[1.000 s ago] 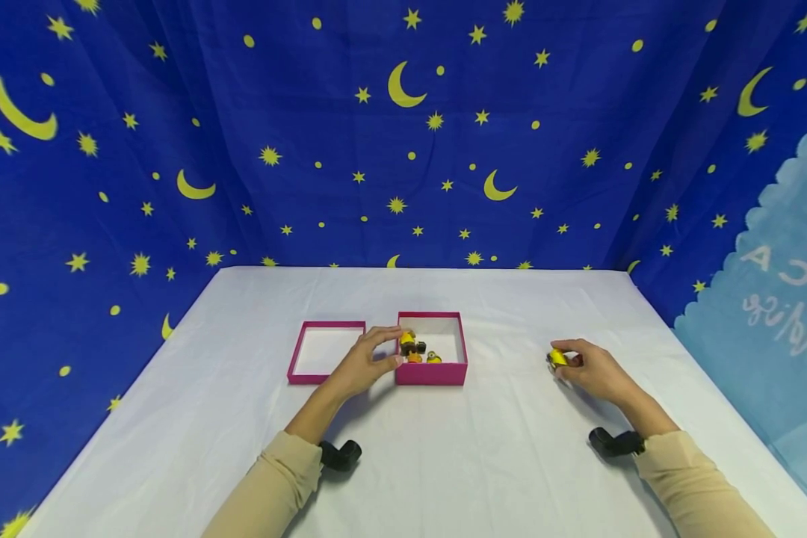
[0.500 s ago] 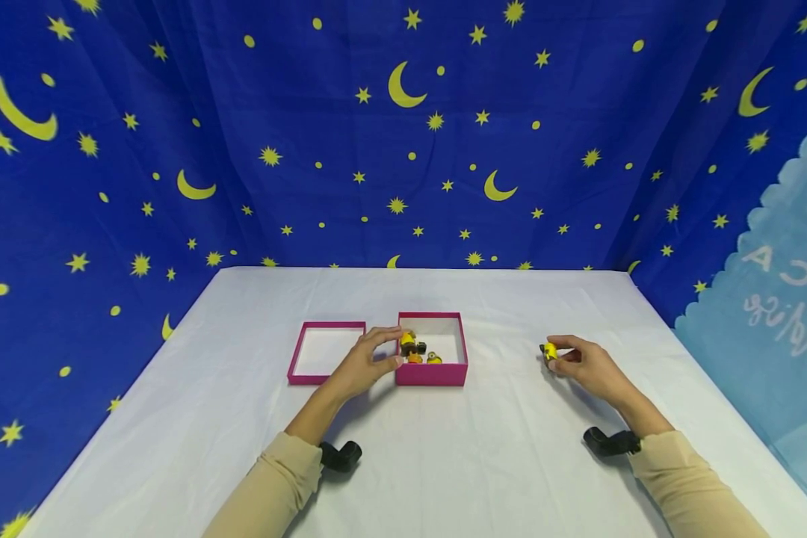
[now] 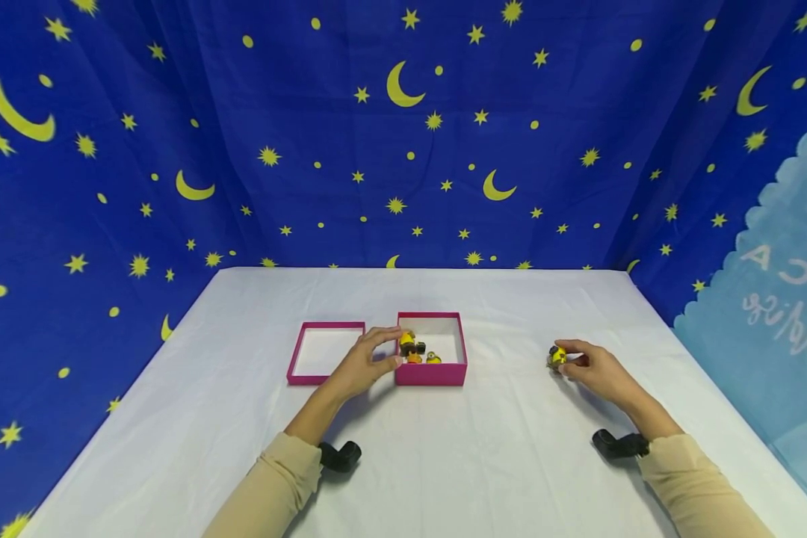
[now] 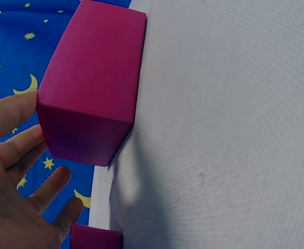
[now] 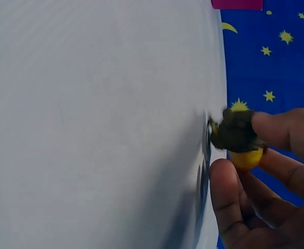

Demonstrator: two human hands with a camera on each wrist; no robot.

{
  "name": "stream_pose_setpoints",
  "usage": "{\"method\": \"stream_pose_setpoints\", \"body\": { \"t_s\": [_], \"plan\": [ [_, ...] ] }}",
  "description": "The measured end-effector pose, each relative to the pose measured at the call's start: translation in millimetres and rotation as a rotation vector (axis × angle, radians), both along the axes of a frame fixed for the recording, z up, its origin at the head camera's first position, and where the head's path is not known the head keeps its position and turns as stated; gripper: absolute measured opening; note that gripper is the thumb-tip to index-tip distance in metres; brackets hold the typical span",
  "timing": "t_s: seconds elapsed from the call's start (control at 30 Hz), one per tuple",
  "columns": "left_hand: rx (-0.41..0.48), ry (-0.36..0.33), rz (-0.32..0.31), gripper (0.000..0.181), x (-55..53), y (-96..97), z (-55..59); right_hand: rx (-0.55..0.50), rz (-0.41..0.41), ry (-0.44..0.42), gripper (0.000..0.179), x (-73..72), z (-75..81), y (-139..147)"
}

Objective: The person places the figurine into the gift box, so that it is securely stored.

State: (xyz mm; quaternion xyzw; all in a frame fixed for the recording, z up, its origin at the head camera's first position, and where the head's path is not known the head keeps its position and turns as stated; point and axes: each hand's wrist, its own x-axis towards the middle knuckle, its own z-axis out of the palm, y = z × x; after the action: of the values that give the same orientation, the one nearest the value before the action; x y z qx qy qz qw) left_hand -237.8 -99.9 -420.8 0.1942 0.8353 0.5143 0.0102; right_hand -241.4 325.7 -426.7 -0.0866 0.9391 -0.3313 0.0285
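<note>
My left hand [image 3: 362,366] rests at the left side of an uncovered pink box [image 3: 432,375], thumb by its front corner and forefinger at the rim further back. In the left wrist view its other fingers [image 4: 51,189] are spread beside the box. Several small figures lie inside, including a yellow minion figure [image 3: 433,358] and another minion figure [image 3: 407,342] near the left wall. On the right, my right hand [image 3: 595,371] pinches a yellow and dark minion figure [image 3: 558,356] between thumb and fingertips, low over the table. The right wrist view shows its dark part [image 5: 237,129] blurred.
A shallow pink lid [image 3: 326,325], white inside, lies left of the box, partly behind my left hand. White cloth [image 3: 491,456] covers the table. A blue curtain [image 3: 323,112] with stars and moons stands behind, and a light blue cloth [image 3: 773,329] hangs at the right.
My right hand shifted slightly left and then back right with the minion figure, which has turned in its fingers. My left hand and the box have stayed in place.
</note>
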Motion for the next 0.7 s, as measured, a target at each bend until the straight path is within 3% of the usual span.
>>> {"method": "stream_pose_setpoints", "body": {
  "t_s": [0.3,0.57,0.7],
  "plan": [
    [0.009,-0.012,0.015,0.049,2.1,1.6,1.6,0.040,0.011,-0.002,0.060,1.9,-2.0,-1.9],
    [0.005,-0.036,-0.019,0.047,21.8,4.1,32.8,0.053,0.043,0.051,0.056,1.5,-2.3,-4.2],
    [0.015,-0.042,-0.022,0.046,25.3,4.1,37.2,0.065,0.041,0.051,0.055,1.7,-1.9,-5.2]
  ]
}}
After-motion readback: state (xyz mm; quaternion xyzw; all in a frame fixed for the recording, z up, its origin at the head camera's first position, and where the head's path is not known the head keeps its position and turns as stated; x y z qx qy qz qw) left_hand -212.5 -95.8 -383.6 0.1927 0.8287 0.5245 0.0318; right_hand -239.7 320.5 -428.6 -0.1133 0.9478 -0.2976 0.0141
